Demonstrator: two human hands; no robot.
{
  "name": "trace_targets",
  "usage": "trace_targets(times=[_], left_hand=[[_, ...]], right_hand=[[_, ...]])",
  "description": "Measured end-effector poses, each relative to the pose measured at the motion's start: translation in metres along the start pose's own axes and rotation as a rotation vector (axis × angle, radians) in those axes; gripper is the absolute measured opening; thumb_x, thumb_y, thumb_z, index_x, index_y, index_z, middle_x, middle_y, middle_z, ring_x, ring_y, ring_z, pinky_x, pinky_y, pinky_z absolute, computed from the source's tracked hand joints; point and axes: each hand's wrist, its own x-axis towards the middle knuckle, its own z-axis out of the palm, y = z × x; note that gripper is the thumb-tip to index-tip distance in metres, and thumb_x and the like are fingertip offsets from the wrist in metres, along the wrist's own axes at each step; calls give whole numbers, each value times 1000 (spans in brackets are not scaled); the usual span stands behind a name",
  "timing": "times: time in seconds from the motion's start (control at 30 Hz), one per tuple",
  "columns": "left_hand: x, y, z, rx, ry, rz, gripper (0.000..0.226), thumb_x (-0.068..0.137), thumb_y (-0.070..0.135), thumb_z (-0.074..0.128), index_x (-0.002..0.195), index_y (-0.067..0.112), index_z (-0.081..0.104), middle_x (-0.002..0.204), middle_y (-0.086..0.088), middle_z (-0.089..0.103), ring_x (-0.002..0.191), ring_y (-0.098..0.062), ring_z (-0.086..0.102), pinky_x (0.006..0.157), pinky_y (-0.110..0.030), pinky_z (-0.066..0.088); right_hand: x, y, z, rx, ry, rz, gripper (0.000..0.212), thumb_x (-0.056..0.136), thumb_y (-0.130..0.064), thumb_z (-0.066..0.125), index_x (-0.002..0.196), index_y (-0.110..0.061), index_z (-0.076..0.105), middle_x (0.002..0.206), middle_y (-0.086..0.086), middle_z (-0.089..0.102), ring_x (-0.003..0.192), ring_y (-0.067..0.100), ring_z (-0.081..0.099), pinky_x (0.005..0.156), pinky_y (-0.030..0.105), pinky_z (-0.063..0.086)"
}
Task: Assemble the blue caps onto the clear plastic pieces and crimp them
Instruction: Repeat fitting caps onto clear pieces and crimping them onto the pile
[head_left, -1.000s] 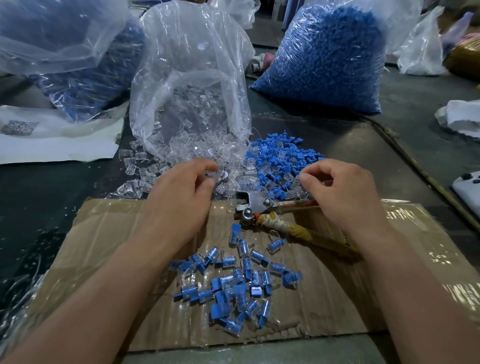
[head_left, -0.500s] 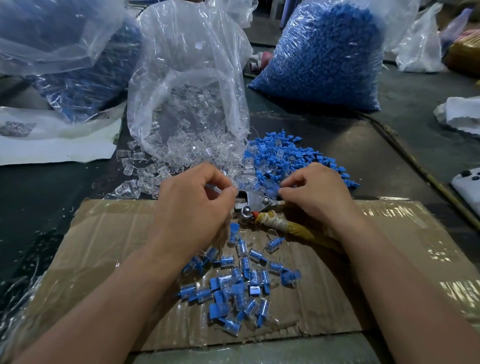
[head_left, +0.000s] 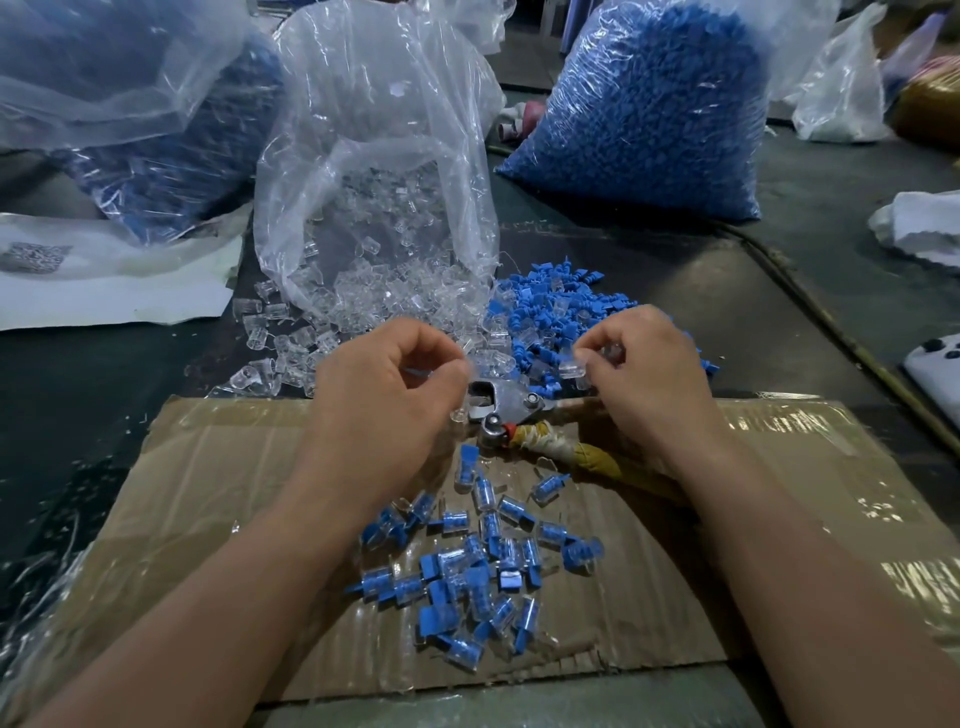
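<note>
Dark tabletop (head_left: 104, 415) with taped cardboard (head_left: 208, 493) — right hand (head_left: 649, 384) pinches a clear plastic piece (head_left: 573, 370) just right of the crimping pliers (head_left: 506, 408), left hand (head_left: 379, 405) curls on what looks like a blue cap (head_left: 415, 372) — pushed together askew, the cap could slip and scatter.

Glossy, crinkled plastic bag (head_left: 374, 156); hard clear plastic pieces (head_left: 363, 301); matt blue plastic caps (head_left: 550, 312). Rough brown corrugated cardboard (head_left: 208, 493) under shiny tape (head_left: 810, 415). Dull grey metal crimping pliers (head_left: 506, 405), handle (head_left: 550, 449) bound in worn cloth-like wrap. Matt white paper (head_left: 114, 291) on dark, faintly shiny tabletop (head_left: 649, 270).
</note>
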Motion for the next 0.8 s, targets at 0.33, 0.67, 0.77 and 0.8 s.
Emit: trace_targets(times=[0.33, 0.67, 0.77, 0.8], left_hand=[[0, -2, -1, 3, -53, -33, 13, 81, 16, 65, 70, 22, 61, 62, 4, 63, 57, -4, 62, 52, -10, 48], [-1, 0, -3, -148, -44, -69, 19, 79, 6, 66, 75, 24, 63, 67, 3, 67, 62, -7, 67, 61, -20, 56], [-2, 1, -2, -154, -31, -57, 16, 79, 6, 68, 76, 21, 64, 67, 1, 68, 60, -9, 68, 59, -21, 56], [-2, 2, -2, -155, -29, -50, 16, 78, 6, 69, 76, 21, 64, 67, 0, 68, 59, -9, 68, 59, -20, 56]], right_hand=[[-8, -8, -7, 94, 40, -69, 12, 83, -12, 64, 79, -22, 58, 70, -17, 51, 68, 0, 51, 70, 18, 43], [-30, -33, -15, 470, 128, -137, 22, 76, -8, 70, 66, -25, 60, 59, -12, 60, 56, 1, 57, 53, 11, 46], [-40, -46, -11, 526, 96, -248, 19, 73, -8, 68, 66, -23, 60, 59, -11, 60, 55, 2, 57, 51, 10, 44], [-41, -48, -9, 524, 91, -261, 19, 73, -8, 68, 66, -23, 60, 59, -12, 59, 55, 2, 57, 51, 9, 43]])
